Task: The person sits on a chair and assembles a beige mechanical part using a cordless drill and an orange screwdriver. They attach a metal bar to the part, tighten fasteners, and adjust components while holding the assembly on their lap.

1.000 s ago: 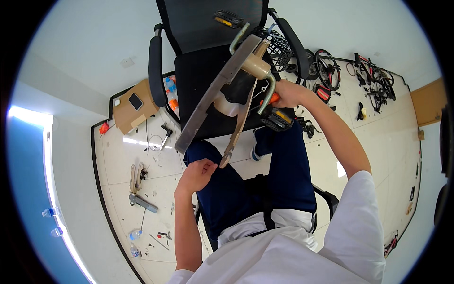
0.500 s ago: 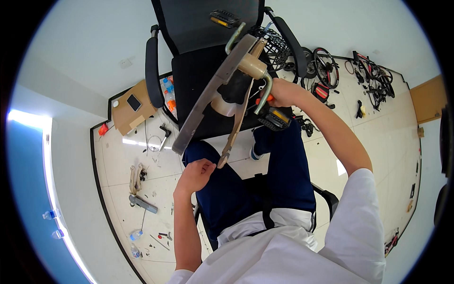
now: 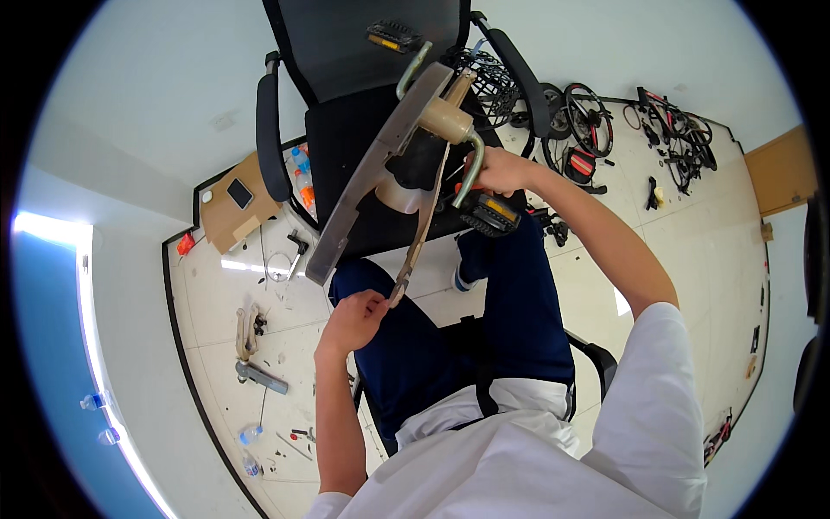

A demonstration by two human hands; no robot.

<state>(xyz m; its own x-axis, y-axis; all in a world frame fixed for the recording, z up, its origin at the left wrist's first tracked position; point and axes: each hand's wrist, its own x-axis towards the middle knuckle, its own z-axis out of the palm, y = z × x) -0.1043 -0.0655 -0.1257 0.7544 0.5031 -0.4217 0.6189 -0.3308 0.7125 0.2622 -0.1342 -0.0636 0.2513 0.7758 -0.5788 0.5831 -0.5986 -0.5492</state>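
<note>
Above the knees, both hands (image 3: 350,318) (image 3: 500,169) gripping a tan bicycle frame (image 3: 380,164), office chair (image 3: 346,130) close ahead.

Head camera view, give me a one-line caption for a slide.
Seated person steadies a beige bicycle frame against a black office chair, right hand on its crank arm, left hand at a stay end.

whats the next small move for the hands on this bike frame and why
Probably steady the thin stay with the left hand, which pinches its lower tip, before turning anything. The right hand grips the crank arm by the pedal, and the tan frame only leans on the black chair.
</note>
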